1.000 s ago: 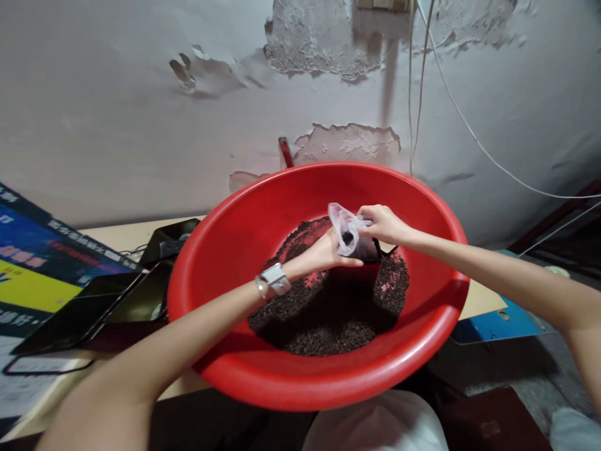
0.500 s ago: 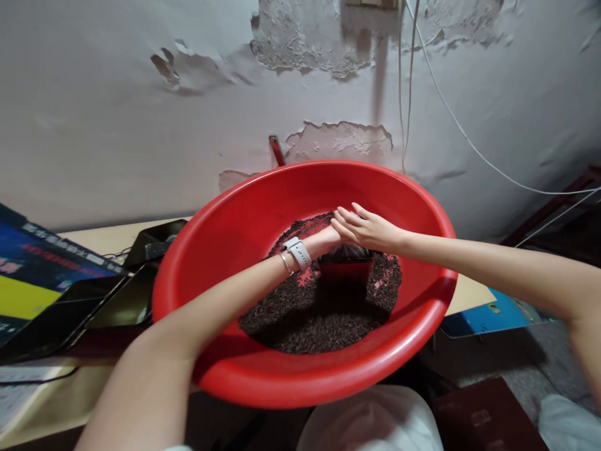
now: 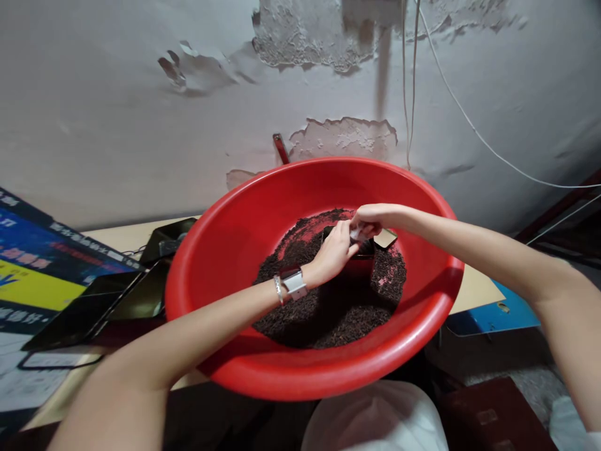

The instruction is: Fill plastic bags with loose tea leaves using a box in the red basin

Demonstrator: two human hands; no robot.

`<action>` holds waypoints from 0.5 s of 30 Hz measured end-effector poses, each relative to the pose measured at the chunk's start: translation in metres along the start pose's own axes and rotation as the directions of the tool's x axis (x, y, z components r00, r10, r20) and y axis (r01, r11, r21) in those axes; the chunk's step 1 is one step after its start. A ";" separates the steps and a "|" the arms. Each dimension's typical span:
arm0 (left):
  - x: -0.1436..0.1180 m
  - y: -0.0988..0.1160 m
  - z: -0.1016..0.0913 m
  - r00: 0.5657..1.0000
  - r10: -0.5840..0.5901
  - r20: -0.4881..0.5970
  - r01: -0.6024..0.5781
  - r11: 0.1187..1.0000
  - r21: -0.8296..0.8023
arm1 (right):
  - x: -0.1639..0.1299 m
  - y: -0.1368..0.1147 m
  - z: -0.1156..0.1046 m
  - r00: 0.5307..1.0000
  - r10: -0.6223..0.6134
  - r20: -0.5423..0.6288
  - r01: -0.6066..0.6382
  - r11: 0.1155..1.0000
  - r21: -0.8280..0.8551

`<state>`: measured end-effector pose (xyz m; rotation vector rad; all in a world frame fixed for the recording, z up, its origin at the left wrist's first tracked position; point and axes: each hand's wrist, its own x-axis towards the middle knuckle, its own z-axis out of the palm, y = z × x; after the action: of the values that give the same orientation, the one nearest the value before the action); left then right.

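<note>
A big red plastic basin (image 3: 225, 250) holds a heap of dark loose granules (image 3: 328, 313). A dark red box (image 3: 359, 266) stands in the granules, with a tan flap (image 3: 385, 238) open at its far side. My left hand (image 3: 334, 252), with a watch on its wrist, and my right hand (image 3: 370, 218) meet over the box's mouth. Both pinch a small clear plastic bag (image 3: 355, 234), of which only a crumpled white bit shows between the fingers. The bag's contents are hidden.
Black flat trays (image 3: 94, 310) and a colourful printed board (image 3: 37, 275) lie on the table to the left. A blue sheet (image 3: 498, 313) sits at the right. White cables (image 3: 469, 125) hang down the peeling wall. A white cloth (image 3: 375, 419) lies below the basin.
The bag stood up open above the box a second ago. My hands then pressed down over it. Now it is squeezed low at the box's mouth, and my left wrist has drawn back.
</note>
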<state>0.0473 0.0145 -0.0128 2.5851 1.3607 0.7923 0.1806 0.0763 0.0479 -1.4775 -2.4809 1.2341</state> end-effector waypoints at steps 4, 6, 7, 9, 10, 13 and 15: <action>0.014 -0.012 0.000 0.987 0.102 0.126 -0.126 0.973 0.193 | -0.004 0.013 -0.015 0.953 0.183 0.243 -0.245 0.935 0.258; 0.023 -0.017 -0.003 0.945 0.184 0.271 -0.266 0.914 0.307 | -0.008 0.023 -0.028 0.949 0.230 0.216 -0.289 0.909 0.302; 0.026 -0.019 -0.005 0.914 0.226 0.337 -0.342 0.875 0.343 | -0.009 0.028 -0.035 0.957 0.258 0.133 -0.287 0.910 0.300; 0.031 -0.018 -0.008 0.847 0.313 0.429 -0.482 0.793 0.373 | -0.008 0.036 -0.047 0.938 0.336 -0.087 -0.309 0.922 0.235; 0.033 -0.016 -0.009 0.821 0.351 0.451 -0.532 0.757 0.380 | -0.006 0.039 -0.049 0.909 0.378 -0.175 -0.349 0.921 0.175; 0.036 -0.007 -0.010 0.789 0.378 0.483 -0.582 0.712 0.393 | -0.006 0.046 -0.039 0.849 0.448 -0.279 -0.457 0.889 0.035; 0.038 -0.001 -0.010 0.797 0.335 0.502 -0.555 0.733 0.392 | -0.016 0.053 -0.018 0.848 0.449 -0.282 -0.456 0.889 0.042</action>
<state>0.0592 0.0437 0.0101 3.3229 0.8996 -0.1513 0.2357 0.0885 0.0330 -2.1614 -2.0339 0.9326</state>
